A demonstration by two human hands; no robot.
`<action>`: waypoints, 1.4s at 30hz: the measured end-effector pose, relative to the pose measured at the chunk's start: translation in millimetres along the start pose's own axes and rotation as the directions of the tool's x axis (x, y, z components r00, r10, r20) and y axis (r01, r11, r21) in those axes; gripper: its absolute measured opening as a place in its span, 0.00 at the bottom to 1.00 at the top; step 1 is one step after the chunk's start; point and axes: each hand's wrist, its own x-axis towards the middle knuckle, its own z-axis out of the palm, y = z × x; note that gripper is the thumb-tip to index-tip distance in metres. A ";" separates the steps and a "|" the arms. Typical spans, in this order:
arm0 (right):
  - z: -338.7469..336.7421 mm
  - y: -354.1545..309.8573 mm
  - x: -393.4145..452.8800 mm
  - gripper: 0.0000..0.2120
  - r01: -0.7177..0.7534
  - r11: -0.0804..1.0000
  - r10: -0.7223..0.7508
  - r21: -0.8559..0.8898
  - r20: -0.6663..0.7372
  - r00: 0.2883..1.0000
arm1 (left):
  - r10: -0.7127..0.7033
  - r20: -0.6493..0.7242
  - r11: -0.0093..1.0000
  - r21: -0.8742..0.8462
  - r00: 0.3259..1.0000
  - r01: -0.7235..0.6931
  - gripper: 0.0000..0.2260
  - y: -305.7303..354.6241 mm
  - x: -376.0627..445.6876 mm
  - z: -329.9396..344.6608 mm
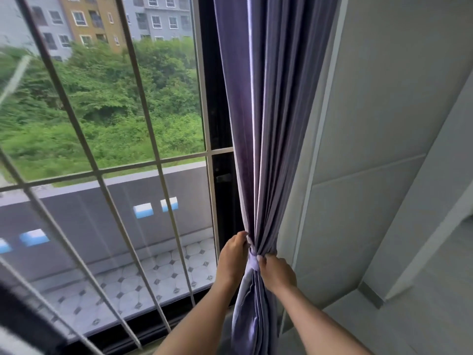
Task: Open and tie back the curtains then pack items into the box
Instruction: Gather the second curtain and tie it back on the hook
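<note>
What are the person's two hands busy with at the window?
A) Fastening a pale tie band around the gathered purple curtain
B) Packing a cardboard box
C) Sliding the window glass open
A: the left hand and right hand both hold the bunched purple fabric curtain where a pale tie band cinches it.

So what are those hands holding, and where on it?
Both hold the curtain at its gathered waist: the left hand on its window-side edge, the right hand pinching the pale tie wrapped there.
</note>
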 end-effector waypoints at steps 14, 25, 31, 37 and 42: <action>50.4 -146.0 -100.3 0.22 0.265 0.963 -0.269 0.052 0.101 0.958 | -0.098 -0.183 0.976 0.175 0.978 0.131 0.16 -70.2 -91.3 -150.4; 77.0 -473.0 -309.9 0.20 0.770 0.562 -0.795 0.303 -0.059 0.604 | -0.040 -0.701 0.803 0.402 0.712 0.441 0.15 -144.6 -300.4 -567.1; 100.9 -599.6 -444.9 0.19 0.839 0.301 -0.896 0.453 -0.168 0.412 | -0.047 -0.856 0.702 0.339 0.515 0.627 0.11 -155.7 -440.2 -700.1; 142.4 -683.9 -558.7 0.17 0.819 0.142 -0.945 0.556 -0.169 0.279 | -0.049 -0.910 0.618 0.297 0.413 0.728 0.10 -187.9 -540.9 -760.3; 185.3 -746.2 -610.8 0.08 0.766 0.107 -0.935 0.634 -0.197 0.294 | -0.104 -0.913 0.591 0.262 0.395 0.762 0.09 -239.4 -588.5 -804.2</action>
